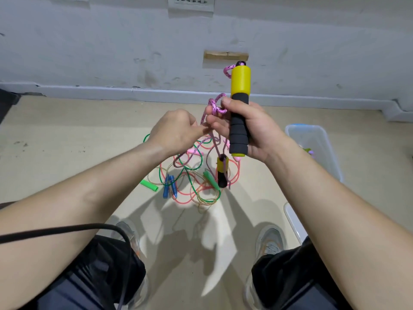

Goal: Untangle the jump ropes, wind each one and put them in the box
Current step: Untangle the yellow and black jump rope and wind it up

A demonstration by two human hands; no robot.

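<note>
While your right hand (257,133) clamps the yellow foam-grip handle (240,81) upright like a winding post, your left hand (176,130) pinches the pink rope (215,107) above the floor tangle (190,175); clear box (312,130) at right.

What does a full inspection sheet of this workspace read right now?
Surface: beige floor, scuffed at left.
Job's things: pink rope looped over right fingers; rope tangle on floor; second handle at its right edge; clear box at right.
Clutter: pale plastic piece by right shoe, perhaps a lid.
Hands: left hand pinches pink rope; right hand grips yellow-black handle upright.
Cables: black cable crosses left thigh.
Surroundings: scuffed white wall, socket at top.
</note>
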